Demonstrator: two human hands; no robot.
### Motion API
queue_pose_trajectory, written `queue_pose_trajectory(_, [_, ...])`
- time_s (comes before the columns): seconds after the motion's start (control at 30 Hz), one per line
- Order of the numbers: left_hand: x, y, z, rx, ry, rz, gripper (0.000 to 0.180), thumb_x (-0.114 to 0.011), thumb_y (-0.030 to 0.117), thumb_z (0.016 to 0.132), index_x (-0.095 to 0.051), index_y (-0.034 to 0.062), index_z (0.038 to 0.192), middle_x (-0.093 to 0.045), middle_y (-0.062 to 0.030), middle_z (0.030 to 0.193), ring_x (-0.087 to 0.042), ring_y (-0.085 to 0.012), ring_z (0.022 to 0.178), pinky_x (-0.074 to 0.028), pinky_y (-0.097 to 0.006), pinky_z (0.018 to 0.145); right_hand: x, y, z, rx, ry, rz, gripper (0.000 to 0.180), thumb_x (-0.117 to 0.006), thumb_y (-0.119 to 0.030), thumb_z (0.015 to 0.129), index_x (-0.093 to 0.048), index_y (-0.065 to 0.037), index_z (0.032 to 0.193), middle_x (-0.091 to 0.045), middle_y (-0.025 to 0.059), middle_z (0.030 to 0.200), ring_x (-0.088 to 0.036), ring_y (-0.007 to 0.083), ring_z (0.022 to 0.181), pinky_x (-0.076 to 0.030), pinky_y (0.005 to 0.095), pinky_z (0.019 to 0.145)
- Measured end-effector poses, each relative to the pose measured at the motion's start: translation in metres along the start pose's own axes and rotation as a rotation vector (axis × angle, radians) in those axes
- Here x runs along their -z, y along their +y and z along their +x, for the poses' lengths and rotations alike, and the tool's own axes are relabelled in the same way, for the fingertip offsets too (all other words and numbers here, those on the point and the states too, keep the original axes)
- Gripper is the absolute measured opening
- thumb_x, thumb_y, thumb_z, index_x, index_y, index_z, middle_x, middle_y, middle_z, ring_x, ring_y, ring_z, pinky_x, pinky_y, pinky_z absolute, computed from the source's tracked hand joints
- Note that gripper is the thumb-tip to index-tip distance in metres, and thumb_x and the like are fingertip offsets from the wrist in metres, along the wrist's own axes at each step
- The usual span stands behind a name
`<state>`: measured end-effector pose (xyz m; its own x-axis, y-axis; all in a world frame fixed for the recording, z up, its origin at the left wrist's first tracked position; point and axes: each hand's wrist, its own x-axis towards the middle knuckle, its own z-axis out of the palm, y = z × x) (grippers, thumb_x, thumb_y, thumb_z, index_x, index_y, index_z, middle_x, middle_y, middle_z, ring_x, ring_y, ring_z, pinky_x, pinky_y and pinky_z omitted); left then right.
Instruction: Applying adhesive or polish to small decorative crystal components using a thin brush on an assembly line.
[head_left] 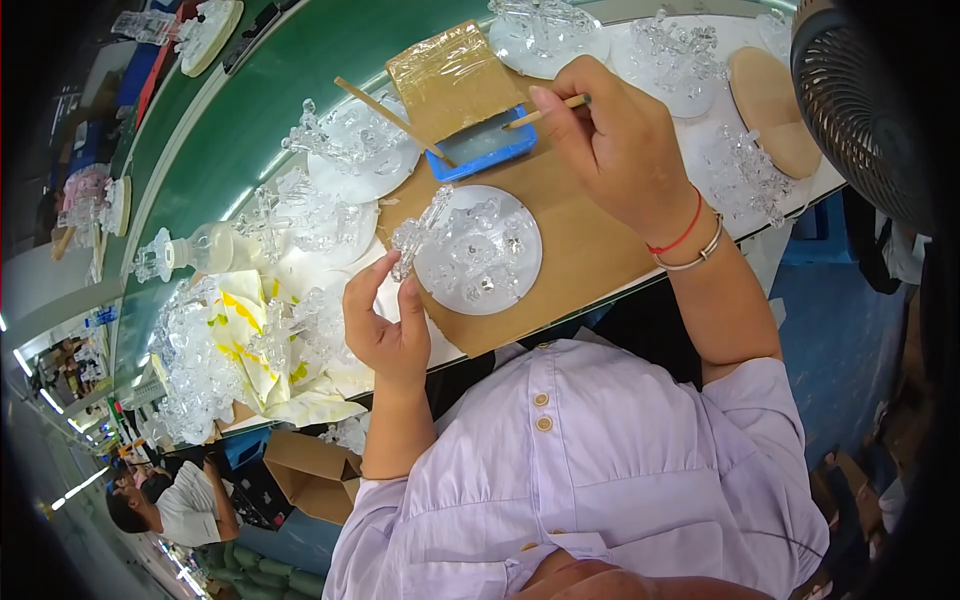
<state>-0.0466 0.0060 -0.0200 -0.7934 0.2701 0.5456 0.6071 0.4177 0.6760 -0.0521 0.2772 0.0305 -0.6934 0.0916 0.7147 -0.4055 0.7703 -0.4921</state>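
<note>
Head view: the left hand [385,325] pinches a clear crystal piece [418,232] between thumb and fingers, held at the left edge of a round clear disc [478,250] on the brown cardboard sheet [590,230]. The right hand [620,150] grips a thin wooden stick [545,112] (tip toward the blue tray [490,148]). A second stick [392,120] rests across the tray.

A fan [868,95] is cut off at the right edge.

blue tray [497,160], clear crystal piece [418,232], red bracelet [680,236]
</note>
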Motion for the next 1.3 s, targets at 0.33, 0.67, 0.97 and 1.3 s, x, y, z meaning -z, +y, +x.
queue_pose_trajectory(0.33, [-0.002, -0.003, 0.003, -0.046, 0.046, 0.019, 0.025, -0.066, -0.002, 0.082, -0.060, -0.0014, 0.106, -0.067, -0.0137, 0.100, -0.061, -0.0239, 0.087, -0.047, -0.031, 0.079, 0.000, 0.003, 0.001, -0.022, -0.056, -0.008, 0.011, -0.062, -0.007, 0.089, -0.054, -0.001, 0.085, -0.056, 0.0066, 0.066, -0.052, 0.0141, 0.049, -0.042, 0.0246, 0.046])
queue_pose_trajectory(0.67, [-0.004, -0.001, 0.003, 0.016, 0.048, -0.001, 0.023, -0.067, 0.000, 0.083, -0.061, -0.0015, 0.105, -0.067, -0.0134, 0.099, -0.062, -0.0237, 0.088, -0.048, -0.031, 0.080, 0.024, -0.003, -0.009, -0.062, 0.128, 0.081, 0.009, -0.063, -0.007, 0.088, -0.055, -0.003, 0.087, -0.057, 0.0055, 0.064, -0.057, 0.0105, 0.056, -0.044, 0.0234, 0.053])
queue_pose_trajectory(0.97, [-0.004, -0.003, 0.003, 0.095, 0.058, 0.000, 0.019, -0.068, 0.002, 0.084, -0.063, -0.0022, 0.101, -0.065, -0.0135, 0.095, -0.062, -0.0226, 0.087, -0.047, -0.030, 0.080, 0.061, -0.017, -0.059, -0.147, 0.095, 0.400, 0.005, -0.043, -0.005, 0.097, -0.043, 0.000, 0.097, -0.061, 0.0167, 0.080, -0.050, 0.0091, 0.057, -0.042, 0.0210, 0.054])
queue_pose_trajectory(1.3, [-0.007, -0.003, 0.001, 0.118, 0.070, -0.033, 0.019, -0.067, 0.003, 0.085, -0.062, -0.0026, 0.103, -0.065, -0.0126, 0.096, -0.061, -0.0200, 0.088, -0.046, -0.029, 0.083, 0.027, -0.006, -0.090, -0.322, -0.019, 0.321, 0.004, -0.045, -0.004, 0.096, -0.047, -0.001, 0.094, -0.062, 0.0115, 0.083, -0.051, 0.0078, 0.060, -0.043, 0.0209, 0.058])
